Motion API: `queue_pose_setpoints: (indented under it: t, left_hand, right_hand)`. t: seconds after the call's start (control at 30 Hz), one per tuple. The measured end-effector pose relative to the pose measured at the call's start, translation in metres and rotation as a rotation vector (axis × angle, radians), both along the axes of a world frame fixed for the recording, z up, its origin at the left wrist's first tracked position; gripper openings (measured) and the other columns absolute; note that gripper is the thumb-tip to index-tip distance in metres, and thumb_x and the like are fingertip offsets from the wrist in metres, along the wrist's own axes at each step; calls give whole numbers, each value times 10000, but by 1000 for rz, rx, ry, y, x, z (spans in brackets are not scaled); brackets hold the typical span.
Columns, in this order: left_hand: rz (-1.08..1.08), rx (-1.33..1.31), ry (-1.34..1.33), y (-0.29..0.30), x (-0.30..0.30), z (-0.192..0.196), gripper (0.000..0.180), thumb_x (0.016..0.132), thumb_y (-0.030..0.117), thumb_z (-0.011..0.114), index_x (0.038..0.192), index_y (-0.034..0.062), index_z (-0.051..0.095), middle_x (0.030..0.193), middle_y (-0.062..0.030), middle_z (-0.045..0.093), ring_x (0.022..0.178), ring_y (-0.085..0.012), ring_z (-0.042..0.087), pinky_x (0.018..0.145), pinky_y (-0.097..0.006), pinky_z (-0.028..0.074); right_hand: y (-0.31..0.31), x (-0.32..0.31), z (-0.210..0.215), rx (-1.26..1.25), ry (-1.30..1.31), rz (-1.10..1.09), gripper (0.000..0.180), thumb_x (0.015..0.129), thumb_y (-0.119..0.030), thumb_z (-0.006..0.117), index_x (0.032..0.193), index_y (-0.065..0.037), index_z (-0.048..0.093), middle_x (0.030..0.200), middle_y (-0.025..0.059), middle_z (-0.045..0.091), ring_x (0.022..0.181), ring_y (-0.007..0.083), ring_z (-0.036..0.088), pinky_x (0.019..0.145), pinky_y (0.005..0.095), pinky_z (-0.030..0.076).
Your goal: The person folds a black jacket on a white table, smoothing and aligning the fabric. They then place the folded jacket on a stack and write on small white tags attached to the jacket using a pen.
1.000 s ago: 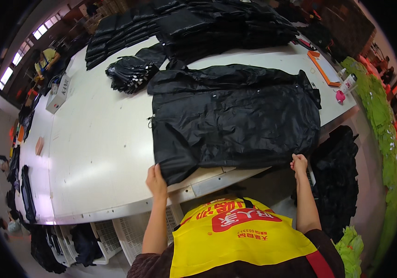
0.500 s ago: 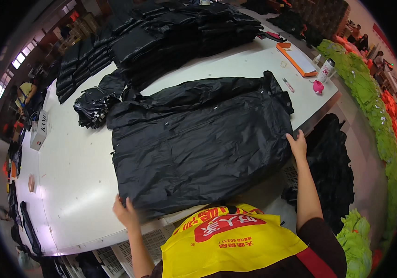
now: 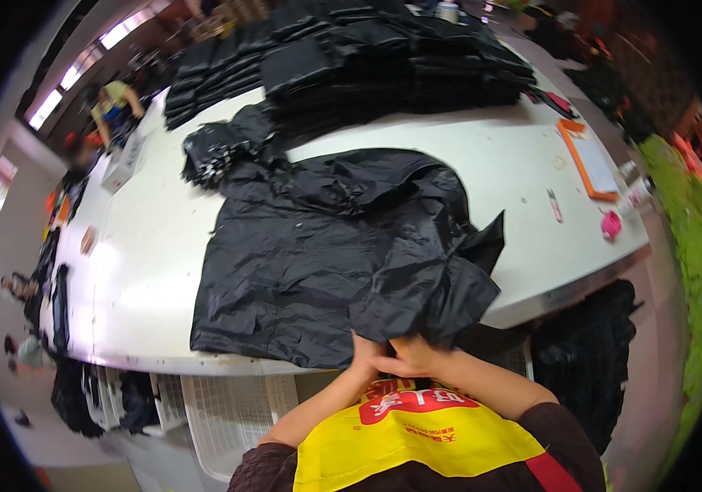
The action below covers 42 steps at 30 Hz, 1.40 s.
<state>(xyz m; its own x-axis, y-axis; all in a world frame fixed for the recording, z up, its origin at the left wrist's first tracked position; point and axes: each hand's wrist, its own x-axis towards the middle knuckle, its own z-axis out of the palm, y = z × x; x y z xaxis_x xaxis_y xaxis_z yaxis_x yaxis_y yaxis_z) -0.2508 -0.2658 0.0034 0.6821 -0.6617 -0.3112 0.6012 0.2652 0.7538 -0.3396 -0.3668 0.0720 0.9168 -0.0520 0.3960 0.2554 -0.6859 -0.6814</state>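
A shiny black garment (image 3: pixel 293 262) lies on the white table in front of me, its right part folded over toward the middle in loose, raised creases. My left hand (image 3: pixel 365 354) and my right hand (image 3: pixel 415 356) are close together at its near edge, just before my yellow apron (image 3: pixel 416 435). Both appear closed on the black fabric, which covers most of their fingers. Touching the garment's far left corner is a bunch of small black pieces with whitish ends (image 3: pixel 211 156).
Tall stacks of folded black garments (image 3: pixel 400 66) fill the table's far side. On the right are an orange box (image 3: pixel 587 160), a pink-handled small tool (image 3: pixel 554 205), a pink object (image 3: pixel 611 225) and a bottle (image 3: pixel 636 195). White crates (image 3: pixel 236 410) stand below. A person (image 3: pixel 113 111) works at far left.
My hands have come together at the near middle from the garment's left and right sides. The garment's right part has been folded inward. My view has shifted too.
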Motion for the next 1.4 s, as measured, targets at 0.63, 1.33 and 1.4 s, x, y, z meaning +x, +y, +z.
queue_pose_setpoints:
  t: [0.63, 1.33, 1.4]
  left_hand:
    - [475, 622, -1535, 275, 84, 209, 179, 735, 172, 650, 759, -3, 623, 744, -71, 625, 620, -134, 582, 574, -225, 441]
    - [1304, 351, -1384, 395, 300, 378, 370, 905, 204, 448, 1171, -34, 546, 1106, -136, 595, 973, -249, 587, 881, -344, 472]
    - [1200, 344, -1540, 305, 334, 425, 367, 897, 184, 446, 1179, -34, 533, 1103, -147, 595, 976, -255, 584, 880, -345, 467]
  right_hand:
    - [-8, 183, -23, -816, -107, 619, 480, 792, -51, 538, 1265, -123, 508, 1377, 108, 409, 1312, 292, 336, 1044, 450, 304]
    - [25, 45, 162, 362, 265, 540, 246, 876, 4, 509, 1118, 6, 556, 970, 151, 639, 861, 236, 648, 759, 260, 491]
    - [12, 23, 157, 575, 165, 446, 260, 861, 10, 489, 1110, 32, 559, 981, 129, 644, 877, 187, 637, 762, 252, 483]
